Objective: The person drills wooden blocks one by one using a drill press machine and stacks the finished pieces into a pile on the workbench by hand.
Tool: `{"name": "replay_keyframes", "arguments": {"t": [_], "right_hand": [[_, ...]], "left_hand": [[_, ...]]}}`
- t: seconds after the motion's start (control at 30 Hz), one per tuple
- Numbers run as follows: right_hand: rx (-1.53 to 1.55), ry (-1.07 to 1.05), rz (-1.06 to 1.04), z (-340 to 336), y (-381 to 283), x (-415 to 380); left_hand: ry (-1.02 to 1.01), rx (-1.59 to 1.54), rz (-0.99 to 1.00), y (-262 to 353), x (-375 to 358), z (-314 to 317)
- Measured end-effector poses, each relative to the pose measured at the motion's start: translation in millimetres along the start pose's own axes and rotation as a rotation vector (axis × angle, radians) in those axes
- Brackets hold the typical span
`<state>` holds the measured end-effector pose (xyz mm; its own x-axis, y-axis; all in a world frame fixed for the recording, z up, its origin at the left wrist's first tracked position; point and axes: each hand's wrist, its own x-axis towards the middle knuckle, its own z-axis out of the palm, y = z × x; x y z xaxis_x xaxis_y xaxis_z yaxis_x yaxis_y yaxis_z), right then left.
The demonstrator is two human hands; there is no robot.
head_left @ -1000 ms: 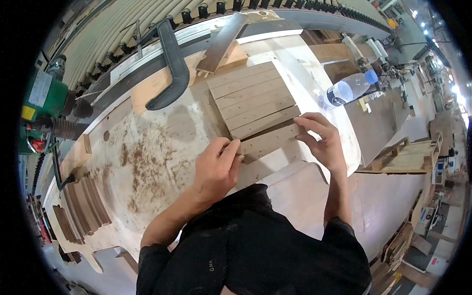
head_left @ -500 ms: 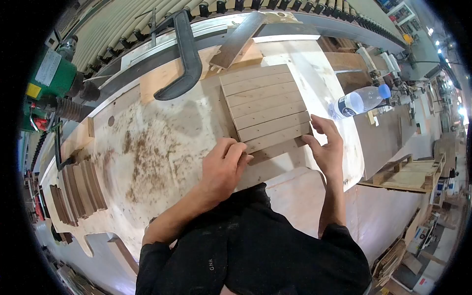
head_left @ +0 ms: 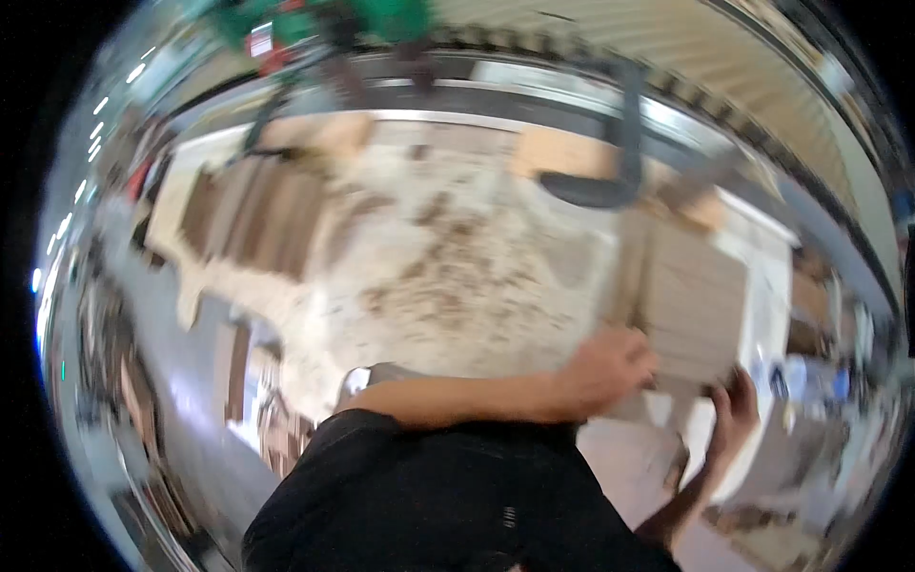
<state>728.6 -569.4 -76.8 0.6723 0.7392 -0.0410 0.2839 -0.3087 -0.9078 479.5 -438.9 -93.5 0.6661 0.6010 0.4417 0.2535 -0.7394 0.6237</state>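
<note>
A panel of brown wooden slats (head_left: 696, 296) lies side by side at the right of the worktable. My left hand (head_left: 610, 367) is curled, its fingers closed at the panel's near left corner on a wooden slat. At the near right corner, my right hand (head_left: 736, 410) has its thumb and fingers on the end of the near slat. Motion smears the view, so the exact finger contact is hard to see. On the left of the table stands a row of wooden pieces (head_left: 257, 214).
A dark clamp (head_left: 624, 143) reaches over the table's far edge, beside a light wooden block (head_left: 562, 153). A plastic bottle (head_left: 810, 378) lies right of my right hand. Green machinery (head_left: 391, 19) stands behind the table. Brown stains mark the white tabletop (head_left: 457, 257).
The head view has swung left, so the panel, clamp and hands sit farther right and the row of wooden pieces shows more fully. Both hands stay at the panel's near corners.
</note>
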Motion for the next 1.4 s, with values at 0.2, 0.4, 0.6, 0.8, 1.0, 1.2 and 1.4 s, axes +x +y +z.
{"name": "replay_keyframes", "arguments": {"t": [0.2,0.4,0.6,0.8,1.0,1.2,1.4], "right_hand": [[-0.005,0.036,-0.084,-21,14,23],[-0.002,0.149,-0.158,-59,45,65],[-0.326,0.070,-0.630,9,-107,53],[-0.185,-0.157,-0.595,46,-140,92],[-0.200,-0.221,-0.599,74,-172,99],[-0.197,-0.212,-0.573,82,-189,98],[-0.141,-0.221,-0.638,89,-196,114]], "left_hand": [[0.180,-0.083,-0.085,-15,15,-40],[0.470,0.959,-0.563,-154,-72,-212],[0.730,1.293,-0.779,-157,-147,-380],[0.608,1.232,-0.968,-174,-175,-410],[0.561,1.261,-0.896,-180,-176,-407],[0.600,0.965,-0.993,-182,-187,-429],[0.517,0.854,-1.038,-168,-174,-448]]}}
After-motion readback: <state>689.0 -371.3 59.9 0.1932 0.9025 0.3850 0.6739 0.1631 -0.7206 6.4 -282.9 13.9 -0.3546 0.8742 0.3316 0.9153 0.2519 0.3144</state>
